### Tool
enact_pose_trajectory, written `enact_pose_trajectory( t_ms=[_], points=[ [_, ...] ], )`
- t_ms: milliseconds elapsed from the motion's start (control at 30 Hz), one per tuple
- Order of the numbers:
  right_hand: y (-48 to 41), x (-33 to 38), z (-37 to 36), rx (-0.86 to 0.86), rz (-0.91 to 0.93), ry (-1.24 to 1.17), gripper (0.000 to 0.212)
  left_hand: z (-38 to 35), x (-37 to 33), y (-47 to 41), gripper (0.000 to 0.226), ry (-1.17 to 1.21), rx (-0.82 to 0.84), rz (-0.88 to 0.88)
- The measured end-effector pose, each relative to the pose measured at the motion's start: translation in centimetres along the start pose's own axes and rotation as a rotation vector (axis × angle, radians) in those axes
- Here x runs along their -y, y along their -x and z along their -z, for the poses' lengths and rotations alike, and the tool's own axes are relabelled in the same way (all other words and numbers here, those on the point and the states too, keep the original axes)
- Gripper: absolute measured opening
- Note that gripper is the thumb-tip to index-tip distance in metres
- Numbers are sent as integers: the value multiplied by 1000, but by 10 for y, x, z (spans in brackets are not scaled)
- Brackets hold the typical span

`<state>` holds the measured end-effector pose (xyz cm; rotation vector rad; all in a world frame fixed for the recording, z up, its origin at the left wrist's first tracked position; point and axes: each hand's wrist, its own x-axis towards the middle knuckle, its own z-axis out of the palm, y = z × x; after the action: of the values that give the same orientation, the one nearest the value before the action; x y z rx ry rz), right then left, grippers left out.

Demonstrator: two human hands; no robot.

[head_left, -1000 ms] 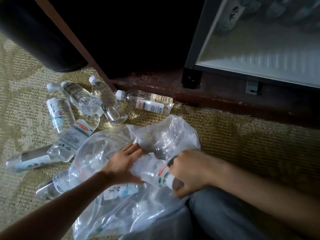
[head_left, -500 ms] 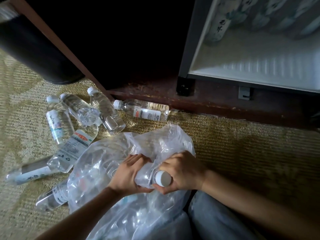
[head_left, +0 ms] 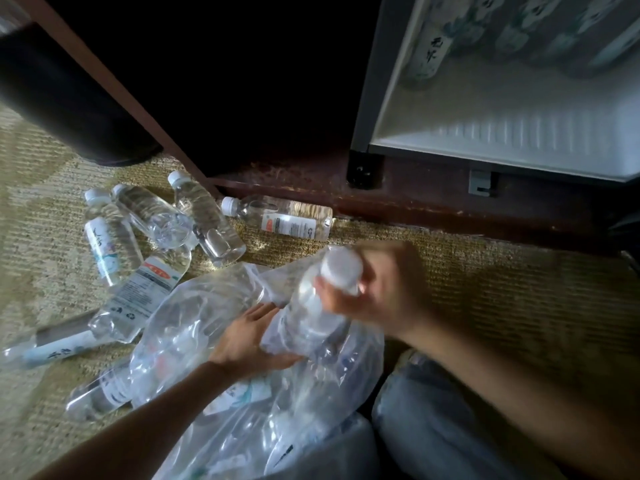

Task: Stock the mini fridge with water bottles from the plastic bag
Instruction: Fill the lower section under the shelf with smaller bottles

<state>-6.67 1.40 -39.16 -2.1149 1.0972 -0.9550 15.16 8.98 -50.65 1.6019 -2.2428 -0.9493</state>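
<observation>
A clear plastic bag (head_left: 214, 344) lies crumpled on the carpet in front of my knees, with more bottles showing through it. My right hand (head_left: 388, 285) grips a water bottle (head_left: 311, 313) by its white-capped neck, its lower part still at the bag's mouth. My left hand (head_left: 249, 341) lies flat on the bag beside the bottle's base, fingers spread. The mini fridge (head_left: 502, 143) stands open at the upper right, with several bottles (head_left: 429, 46) upright at the back of its white floor.
Several loose water bottles (head_left: 287, 220) lie scattered on the woven carpet (head_left: 485, 289) to the left. A dark wooden cabinet base (head_left: 415, 209) runs under the fridge. A black round bin (head_left: 69, 105) stands at the upper left. My jeans-clad knee (head_left: 450, 427) is at the bottom.
My right hand has pulled the bottle up and out of the bag toward the fridge. My left hand has opened and now rests flat on the bag.
</observation>
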Motion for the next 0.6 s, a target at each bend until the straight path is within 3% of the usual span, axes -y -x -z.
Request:
enact_pose_trajectory(
  t_ms=[100, 167, 200, 267, 333, 400, 600],
  points=[
    [-42, -18, 5, 220, -144, -121, 42, 23, -21, -12, 97, 141, 51, 115],
    [-46, -33, -2, 296, -321, -313, 45, 40, -40, -27, 85, 339, -132, 101],
    [-44, -37, -5, 288, -395, -404, 43, 46, -50, -36, 82, 398, -184, 102],
    [-35, -44, -9, 204, -489, -525, 39, 52, -72, -52, 81, 479, -130, 104],
    [-31, -47, -9, 98, -590, -560, 41, 46, -93, -62, 84, 608, -105, 153],
    [-29, -48, -6, 39, -685, -542, 39, 31, -103, -63, 88, 697, -183, 196],
    [-24, -51, -9, -13, -854, -432, 32, 7, -130, -56, 89, 526, -318, 304]
  ],
)
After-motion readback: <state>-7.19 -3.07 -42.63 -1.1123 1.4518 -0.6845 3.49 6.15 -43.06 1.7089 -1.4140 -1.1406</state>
